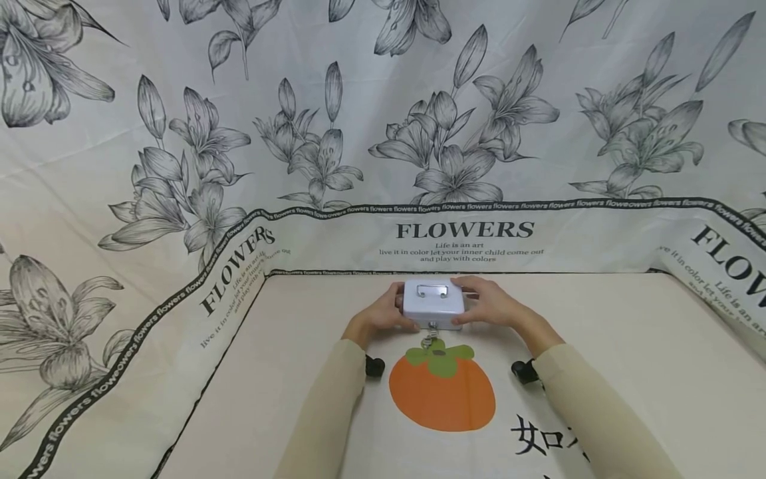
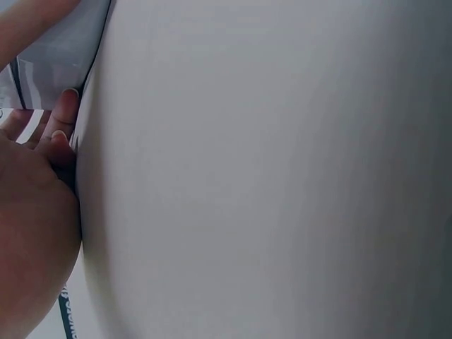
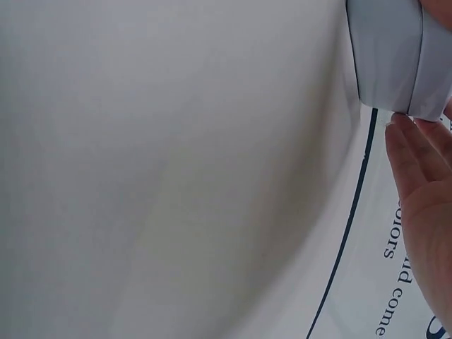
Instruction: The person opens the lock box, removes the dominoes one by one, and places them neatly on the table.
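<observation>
At the far left, a pale cloth wall [image 1: 60,173] printed with grey lilies slopes down to a dark-edged band [image 1: 236,273] reading "FLOWERS". Next comes the cream surface [image 1: 299,319], then a beige left sleeve [image 1: 326,406] with a black piece [image 1: 375,366] at the wrist. The left hand [image 1: 384,311] has its grip bent round the left side of a white box [image 1: 432,309], thumb at the near corner, other fingers along the side; the left wrist view shows fingertips close to the box's lower edge.

The box is upright between both hands, lid down, on the far part of the surface near the back wall; whether its base fully touches the surface cannot be told. A metal handle [image 1: 432,291] lies on the lid, and small metal pieces [image 1: 428,340] hang at the front, too small to make out. Nearer the wearer is a printed orange persimmon [image 1: 443,399].

The right hand [image 1: 492,305] pinches the box's right side, thumb in front and fingers behind. Further right are black characters [image 1: 532,436] and the beige right sleeve [image 1: 598,406].
</observation>
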Demonstrator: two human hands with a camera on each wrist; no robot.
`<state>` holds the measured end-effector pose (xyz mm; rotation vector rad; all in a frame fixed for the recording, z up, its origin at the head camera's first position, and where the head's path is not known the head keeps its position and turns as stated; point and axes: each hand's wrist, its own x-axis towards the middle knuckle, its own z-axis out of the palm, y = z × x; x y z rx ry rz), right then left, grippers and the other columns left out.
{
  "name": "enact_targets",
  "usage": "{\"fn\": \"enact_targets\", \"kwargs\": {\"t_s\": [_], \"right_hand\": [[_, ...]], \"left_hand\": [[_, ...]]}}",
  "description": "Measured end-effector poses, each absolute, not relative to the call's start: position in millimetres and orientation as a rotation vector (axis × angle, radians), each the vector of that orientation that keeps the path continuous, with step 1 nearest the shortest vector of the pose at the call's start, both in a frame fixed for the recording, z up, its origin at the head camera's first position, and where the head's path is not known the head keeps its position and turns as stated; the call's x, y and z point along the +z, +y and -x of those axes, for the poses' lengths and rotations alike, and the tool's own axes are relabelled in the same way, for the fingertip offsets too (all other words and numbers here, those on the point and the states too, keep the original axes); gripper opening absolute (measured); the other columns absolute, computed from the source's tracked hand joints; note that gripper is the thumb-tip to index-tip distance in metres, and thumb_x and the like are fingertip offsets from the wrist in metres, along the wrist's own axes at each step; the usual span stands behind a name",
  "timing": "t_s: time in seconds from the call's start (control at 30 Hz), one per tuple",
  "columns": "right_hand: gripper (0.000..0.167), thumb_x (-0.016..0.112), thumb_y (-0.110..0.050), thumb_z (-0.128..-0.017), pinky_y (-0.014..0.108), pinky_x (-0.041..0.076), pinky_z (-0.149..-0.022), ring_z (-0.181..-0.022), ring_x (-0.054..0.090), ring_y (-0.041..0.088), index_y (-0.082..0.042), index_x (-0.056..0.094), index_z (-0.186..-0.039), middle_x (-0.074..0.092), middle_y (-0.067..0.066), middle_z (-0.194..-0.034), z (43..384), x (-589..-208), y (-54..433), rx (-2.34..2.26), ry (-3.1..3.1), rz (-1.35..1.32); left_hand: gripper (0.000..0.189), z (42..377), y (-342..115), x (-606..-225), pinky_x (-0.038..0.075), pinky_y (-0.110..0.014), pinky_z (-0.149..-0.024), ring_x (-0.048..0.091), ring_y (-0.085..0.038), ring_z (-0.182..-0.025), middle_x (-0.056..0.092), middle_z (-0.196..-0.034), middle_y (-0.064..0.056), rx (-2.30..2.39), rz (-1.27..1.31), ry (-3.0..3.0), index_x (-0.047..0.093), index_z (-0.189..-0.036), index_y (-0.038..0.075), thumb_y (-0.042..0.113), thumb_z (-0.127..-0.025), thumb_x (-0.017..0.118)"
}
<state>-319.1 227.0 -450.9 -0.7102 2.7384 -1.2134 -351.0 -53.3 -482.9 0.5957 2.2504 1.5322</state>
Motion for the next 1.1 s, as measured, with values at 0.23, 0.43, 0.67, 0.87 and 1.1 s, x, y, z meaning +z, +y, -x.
{"fn": "enact_targets", "kwargs": {"t_s": [0.23,0.43,0.67,0.87,1.1], "right_hand": [[0.1,0.094,-0.03,-0.07,0.055,0.037,-0.112,-0.135,0.05,0.046,0.004,0.044,-0.15,0.046,0.024,-0.152,323.4,-448.6,230.9,-1.213,2.717,0.686],[0.098,0.091,-0.029,-0.075,0.052,0.036,-0.114,-0.139,0.047,0.044,0.0,0.04,-0.154,0.045,0.022,-0.155,326.5,-450.4,235.1,-1.33,2.597,0.626],[0.093,0.086,-0.028,-0.083,0.053,0.032,-0.116,-0.143,0.041,0.043,-0.005,0.036,-0.158,0.044,0.022,-0.155,328.2,-453.1,236.7,-1.448,2.477,0.568],[0.088,0.084,-0.028,-0.086,0.053,0.032,-0.116,-0.143,0.041,0.042,-0.006,0.037,-0.158,0.046,0.022,-0.154,328.8,-455.4,236.5,-1.502,2.426,0.549],[0.081,0.079,-0.038,-0.089,0.054,0.036,-0.114,-0.14,0.046,0.039,-0.009,0.042,-0.156,0.051,0.018,-0.15,329.0,-453.8,234.5,-1.469,2.498,0.534]], "left_hand": [[0.106,352.6,-52.5,-485.0,0.034,-0.043,-0.116,0.06,-0.024,-0.119,0.061,-0.132,-0.014,1.544,-0.598,2.245,0.028,-0.153,0.006,-0.007,-0.068,0.089],[0.107,354.0,-51.9,-486.3,0.037,-0.041,-0.113,0.061,-0.021,-0.114,0.064,-0.125,-0.011,1.527,-0.569,2.252,0.028,-0.155,0.006,-0.005,-0.068,0.09],[0.105,352.3,-51.8,-482.2,0.035,-0.042,-0.115,0.061,-0.023,-0.116,0.065,-0.126,-0.011,1.526,-0.555,2.265,0.03,-0.154,0.006,-0.007,-0.068,0.089],[0.104,350.6,-52.0,-481.3,0.036,-0.042,-0.114,0.061,-0.024,-0.118,0.065,-0.128,-0.012,1.532,-0.553,2.257,0.03,-0.154,0.006,-0.009,-0.069,0.088],[0.102,349.9,-53.2,-480.1,0.034,-0.043,-0.116,0.06,-0.025,-0.119,0.065,-0.129,-0.013,1.533,-0.561,2.249,0.032,-0.152,0.006,-0.009,-0.069,0.087]]}}
